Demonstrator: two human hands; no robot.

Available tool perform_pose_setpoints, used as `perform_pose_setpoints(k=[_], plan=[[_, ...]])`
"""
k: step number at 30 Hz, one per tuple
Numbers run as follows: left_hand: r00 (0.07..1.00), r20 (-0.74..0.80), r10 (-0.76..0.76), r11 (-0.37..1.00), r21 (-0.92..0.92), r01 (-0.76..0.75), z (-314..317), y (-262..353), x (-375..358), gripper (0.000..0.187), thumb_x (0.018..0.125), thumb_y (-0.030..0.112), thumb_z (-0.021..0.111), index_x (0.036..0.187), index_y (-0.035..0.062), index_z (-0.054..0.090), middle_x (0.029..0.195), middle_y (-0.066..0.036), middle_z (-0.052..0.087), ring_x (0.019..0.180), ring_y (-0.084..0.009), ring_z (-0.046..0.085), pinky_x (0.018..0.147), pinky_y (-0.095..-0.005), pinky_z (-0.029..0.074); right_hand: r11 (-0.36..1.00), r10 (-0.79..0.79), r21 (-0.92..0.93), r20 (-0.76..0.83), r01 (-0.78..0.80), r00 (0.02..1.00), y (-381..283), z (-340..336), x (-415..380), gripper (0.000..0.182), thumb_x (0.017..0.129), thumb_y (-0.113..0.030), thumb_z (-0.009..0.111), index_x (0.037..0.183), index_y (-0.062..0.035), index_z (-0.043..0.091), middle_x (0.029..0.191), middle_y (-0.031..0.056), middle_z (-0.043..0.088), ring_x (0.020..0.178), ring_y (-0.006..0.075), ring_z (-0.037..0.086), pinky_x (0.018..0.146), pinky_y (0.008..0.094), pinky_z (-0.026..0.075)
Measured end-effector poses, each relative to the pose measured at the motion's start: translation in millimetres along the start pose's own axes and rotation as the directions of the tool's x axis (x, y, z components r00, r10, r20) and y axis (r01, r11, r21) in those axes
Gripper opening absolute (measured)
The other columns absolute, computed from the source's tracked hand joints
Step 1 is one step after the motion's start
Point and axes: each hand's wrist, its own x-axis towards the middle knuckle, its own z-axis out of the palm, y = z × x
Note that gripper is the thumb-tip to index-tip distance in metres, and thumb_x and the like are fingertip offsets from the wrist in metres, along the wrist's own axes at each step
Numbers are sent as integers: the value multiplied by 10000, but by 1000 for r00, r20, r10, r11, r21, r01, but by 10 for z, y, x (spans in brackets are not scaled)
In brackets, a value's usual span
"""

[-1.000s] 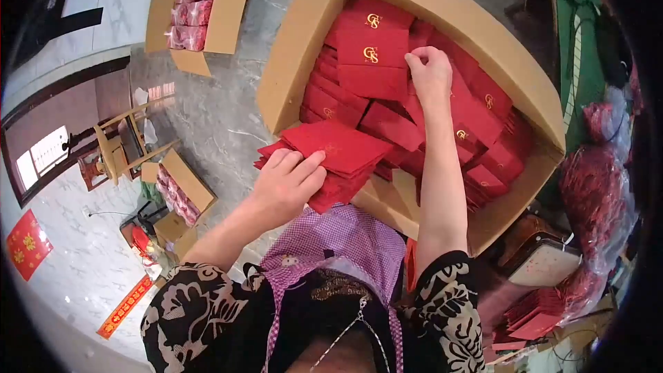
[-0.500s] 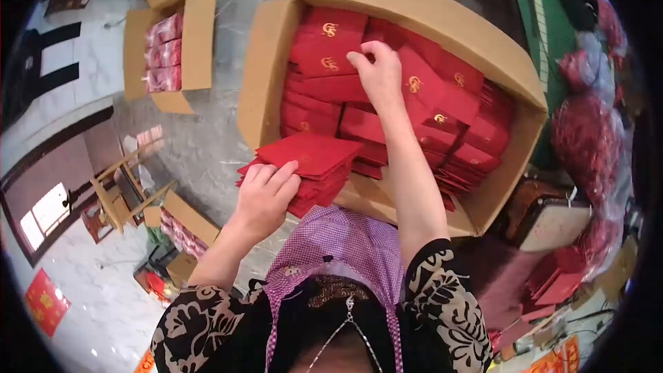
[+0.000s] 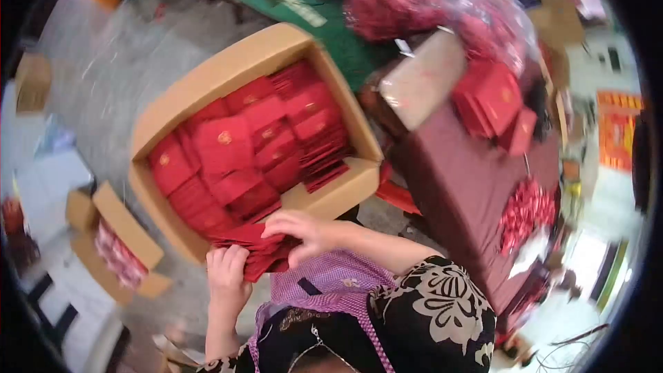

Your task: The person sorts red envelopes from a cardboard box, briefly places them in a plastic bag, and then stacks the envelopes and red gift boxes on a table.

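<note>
Two bare hands hold one stack of red envelopes (image 3: 259, 255) at the near edge of a large cardboard box (image 3: 221, 69), just in front of the wearer's apron (image 3: 331, 273). The left hand (image 3: 228, 273) is curled around the stack's left end; the right hand (image 3: 311, 231) clasps the right end, fingers over the top and thumb lower down. How many envelopes they hold cannot be told.

Inside the box, packed envelopes (image 3: 224, 139) overlap too much to count; at least five show a gold emblem. One smaller cardboard box (image 3: 128, 224) stands to the left, holding pink packs (image 3: 119, 255), too blurred to number.

To the right is one maroon-covered table (image 3: 449, 193). One pale case (image 3: 425, 79) is at its far left corner, two red stacks (image 3: 487, 97) lie toward its far right corner, and one shiny red heap (image 3: 528, 214) sits near its right edge.
</note>
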Motion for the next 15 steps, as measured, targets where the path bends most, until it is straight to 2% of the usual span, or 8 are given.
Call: perform_pose_setpoints(k=[1, 4, 6, 7, 9, 10, 12, 15], plan=[[998, 26, 61, 998, -19, -61, 39, 128, 148, 435, 555, 6, 608, 985, 25, 544, 994, -132, 571, 872, -307, 518, 784, -422, 396, 992, -27, -127, -41, 21, 999, -121, -56, -186, 893, 573, -473, 796, 1261, -45, 422, 1237, 168, 459, 1133, 355, 464, 969, 424, 365], [955, 58, 290, 957, 8, -291, 162, 608, 576, 358, 610, 29, 582, 967, 29, 558, 973, -113, 582, 829, -277, 532, 758, -402, 401, 931, 24, -337, -324, -139, 946, -386, -54, -783, 908, 518, -335, 861, 1238, -9, 414, 1222, 184, 479, 1133, 368, 469, 969, 437, 377], [891, 85, 445, 893, 26, -449, 304, 1040, 892, 278, 675, 88, 544, 945, 28, 571, 954, -104, 586, 821, -258, 535, 752, -389, 408, 889, 61, -386, -435, -247, 898, -542, -204, -1239, 874, 503, -248, 860, 1220, -7, 422, 1205, 184, 500, 1132, 362, 477, 966, 431, 384], [842, 106, 530, 844, 37, -536, 373, 1291, 1030, 282, 687, 107, 538, 954, 21, 565, 956, -111, 584, 821, -257, 535, 752, -386, 408, 887, 78, -346, -542, -306, 837, -638, -250, -1465, 755, 533, -109, 771, 1204, -5, 441, 1202, 188, 504, 1135, 367, 480, 974, 431, 385], [724, 138, 676, 721, 78, -688, 497, 1873, 1295, 299, 703, 135, 528, 970, 4, 550, 961, -126, 578, 818, -252, 534, 748, -377, 408, 866, -78, -393, -717, -309, 692, -799, -380, -1945, 709, 518, -58, 747, 1167, -8, 467, 1161, 186, 528, 1090, 359, 512, 947, 422, 409], [662, 148, 735, 654, 105, -749, 558, 2223, 1423, 310, 707, 143, 523, 978, -5, 541, 962, -134, 575, 817, -249, 533, 745, -370, 407, 882, -171, -383, -804, -275, 569, -786, -409, -2198, 671, 514, -18, 724, 1142, -16, 486, 1120, 186, 548, 1055, 359, 529, 922, 415, 427], [531, 255, 808, 519, 118, -847, 607, 2919, 1630, 299, 716, 172, 525, 953, -10, 529, 943, -144, 579, 827, -227, 547, 737, -341, 405, 899, -255, -370, -876, -233, 409, -900, -548, -2669, 608, 554, -23, 744, 1105, -23, 486, 1098, 171, 554, 1017, 336, 548, 884, 413, 447], [325, 45, 945, 305, 250, -919, 978, 3848, 1799, 283, 713, 196, 534, 919, 2, 536, 838, -105, 586, 808, -210, 568, 713, -318, 403, 854, -456, -491, -866, -173, 205, -1140, -801, -3376, 557, 620, -69, 775, 1091, -17, 482, 1098, 175, 548, 1008, 311, 550, 878, 402, 445]])
